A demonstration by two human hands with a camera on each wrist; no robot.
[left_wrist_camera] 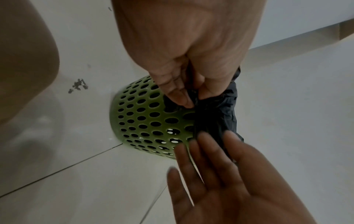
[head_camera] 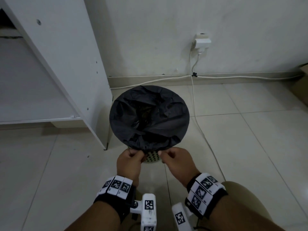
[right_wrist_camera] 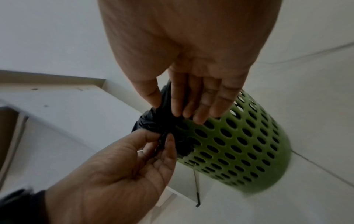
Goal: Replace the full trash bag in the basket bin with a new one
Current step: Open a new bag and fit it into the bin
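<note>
Floor tiles (head_camera: 233,130): basket bin (head_camera: 152,157) holds black bag (head_camera: 150,114); left grip (head_camera: 129,161), right grip (head_camera: 177,161) pinch it.

L hand (left_wrist_camera: 191,53) pinches blk bag (left_wrist_camera: 222,109) | bin (left_wrist_camera: 134,115) (green, holed) | R fingers (left_wrist_camera: 210,151) at bag

The trash bag (head_camera: 150,114) is thin black plastic film, crinkled and creased, with a dull sheen on its folds. The basket bin (right_wrist_camera: 237,142) is smooth green moulded plastic with a matt finish, pierced all over by round holes. The floor tiles (head_camera: 250,147) look pale, glazed and faintly glossy, while the shelf unit (head_camera: 66,64) is smooth, matt white board.
</note>
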